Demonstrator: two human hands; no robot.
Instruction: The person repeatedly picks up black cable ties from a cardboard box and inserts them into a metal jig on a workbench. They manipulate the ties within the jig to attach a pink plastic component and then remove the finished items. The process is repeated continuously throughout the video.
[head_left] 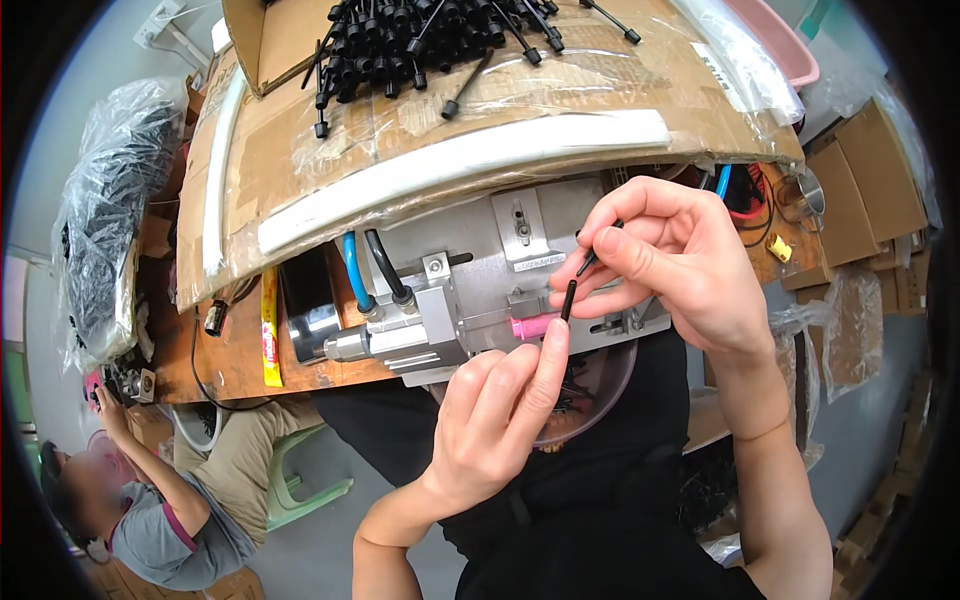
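In front of the metal fixture, my left hand pinches a short black rod, which stands up from its fingertips. My right hand is closed, thumb against fingers, on a thin black pin that slants down toward the rod's upper end. The two pieces are very near each other; whether they touch I cannot tell. Just behind the left fingertips a pink cylinder sits in the fixture. Beneath my hands is a clear round bowl with small black pieces in it, partly hidden by the left hand.
A cardboard cover over the bench carries a heap of black capped stems. Blue hose and black hose enter the fixture. A yellow strip lies at left. Another person sits at far left; boxes stand at right.
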